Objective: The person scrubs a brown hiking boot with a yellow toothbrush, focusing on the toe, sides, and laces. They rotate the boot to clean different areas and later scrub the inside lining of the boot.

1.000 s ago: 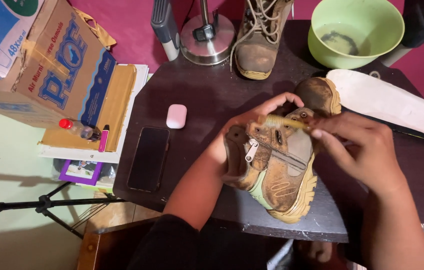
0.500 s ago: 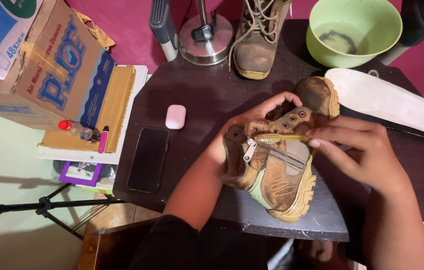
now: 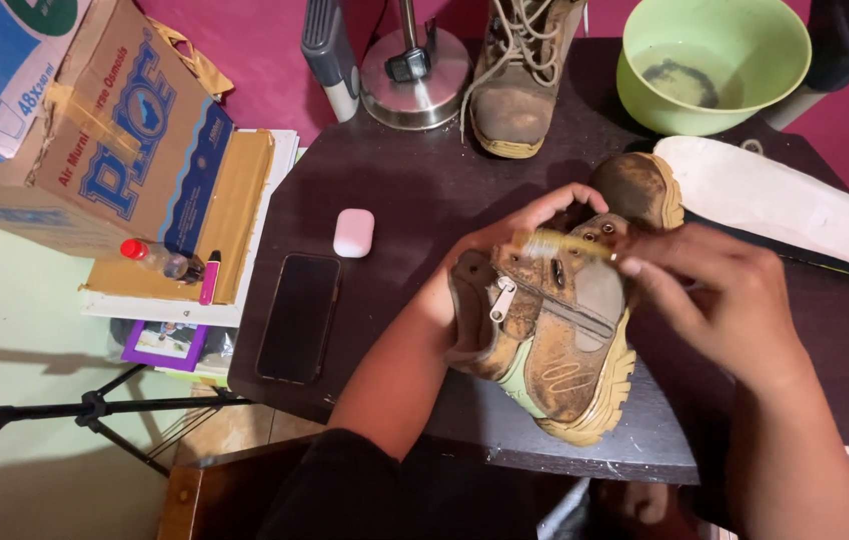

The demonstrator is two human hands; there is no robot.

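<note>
Mid-frame, left hand [image 3: 504, 250] grips the muddy brown leather boot [image 3: 554, 330] above the dark surface [image 3: 414, 190]; right hand [image 3: 714, 300] pinches a small yellowish brush [image 3: 549, 243], scrubbing the upper. Next, probably short steady strokes.

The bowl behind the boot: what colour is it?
Light green bowl, clearest in the head view.

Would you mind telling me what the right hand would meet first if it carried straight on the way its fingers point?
Probably the left hand: the right hand points leftward, its small brush across the brown boot.
</note>
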